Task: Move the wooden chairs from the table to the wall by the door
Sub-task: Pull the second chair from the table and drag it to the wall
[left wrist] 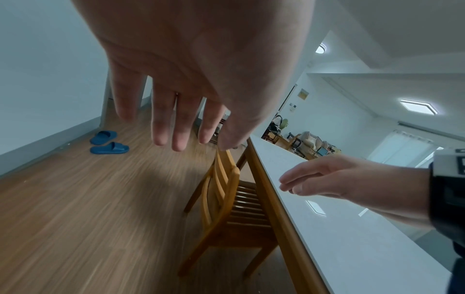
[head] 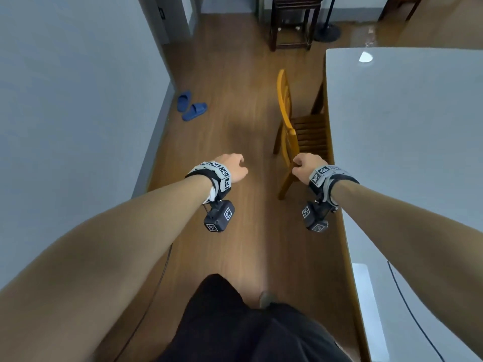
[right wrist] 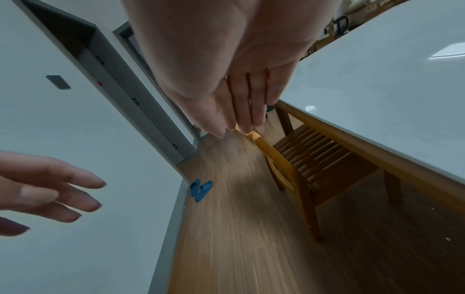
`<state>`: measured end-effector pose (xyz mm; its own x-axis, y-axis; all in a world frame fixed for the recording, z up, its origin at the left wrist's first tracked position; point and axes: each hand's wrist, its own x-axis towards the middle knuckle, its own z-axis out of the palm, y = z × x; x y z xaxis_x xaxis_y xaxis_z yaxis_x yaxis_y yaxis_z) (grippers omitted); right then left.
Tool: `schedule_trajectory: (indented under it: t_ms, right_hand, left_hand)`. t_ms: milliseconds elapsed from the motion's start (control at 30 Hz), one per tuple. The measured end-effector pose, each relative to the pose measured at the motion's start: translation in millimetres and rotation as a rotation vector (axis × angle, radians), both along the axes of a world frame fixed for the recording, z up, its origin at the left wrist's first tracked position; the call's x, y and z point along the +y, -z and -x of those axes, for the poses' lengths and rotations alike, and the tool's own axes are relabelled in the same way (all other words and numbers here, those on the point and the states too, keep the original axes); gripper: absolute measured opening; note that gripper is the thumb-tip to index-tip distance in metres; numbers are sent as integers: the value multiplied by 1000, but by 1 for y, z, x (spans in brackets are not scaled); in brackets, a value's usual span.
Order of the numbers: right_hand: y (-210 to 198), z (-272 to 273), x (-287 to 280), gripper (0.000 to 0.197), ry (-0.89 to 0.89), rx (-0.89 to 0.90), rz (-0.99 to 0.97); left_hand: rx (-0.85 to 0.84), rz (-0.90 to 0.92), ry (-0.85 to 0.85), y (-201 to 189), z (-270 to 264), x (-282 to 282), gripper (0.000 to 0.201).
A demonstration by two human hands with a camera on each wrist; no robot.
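A yellow-brown wooden chair (head: 287,118) stands on the floor with its slatted seat pushed under the white table (head: 405,126). My right hand (head: 303,165) reaches out at the near end of the chair's back. In the right wrist view its fingers (right wrist: 241,111) are straight and close together, with their tips at the top rail of the chair (right wrist: 289,165); whether they touch it I cannot tell. My left hand (head: 234,165) hangs over bare floor to the left of the chair, holding nothing. Its fingers (left wrist: 176,127) are straight and spread above the chair (left wrist: 224,195).
A grey wall runs along the left, with a door frame (right wrist: 141,111) further on. Blue slippers (head: 192,105) lie by the skirting. A dark wooden stool (head: 292,22) and a round stand base (head: 326,32) are at the far end. Wooden floor lies between wall and table.
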<state>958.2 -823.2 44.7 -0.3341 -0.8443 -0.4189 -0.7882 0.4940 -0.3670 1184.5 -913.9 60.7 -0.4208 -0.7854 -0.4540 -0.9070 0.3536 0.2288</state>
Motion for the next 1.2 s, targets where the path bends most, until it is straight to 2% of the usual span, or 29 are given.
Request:
schedule_trajectory:
  t_ms: [167, 300, 400, 533, 733, 1033, 1200]
  right_hand:
    - [13, 23, -101, 37, 28, 38, -30]
    - [33, 31, -173, 37, 100, 39, -94]
    - [46, 33, -211, 36, 220, 21, -142]
    - [51, 44, -257, 39, 385, 16, -127]
    - [55, 70, -296, 46, 517, -36, -191]
    - [82, 122, -345, 47, 639, -103, -247]
    - [97, 133, -364, 63, 720, -206, -276]
  left_hand:
    - [5, -25, 45, 17, 26, -116, 54]
    - [15, -33, 157, 42, 58, -218, 54]
    - [12, -73, 275, 53, 90, -278, 54]
    - [37, -128, 387, 48, 138, -346, 55]
    - [21, -125, 558, 43, 210, -408, 53]
    - [-25, -99, 771, 74, 305, -458, 51]
    - [-83, -153, 921, 88, 345, -485, 56]
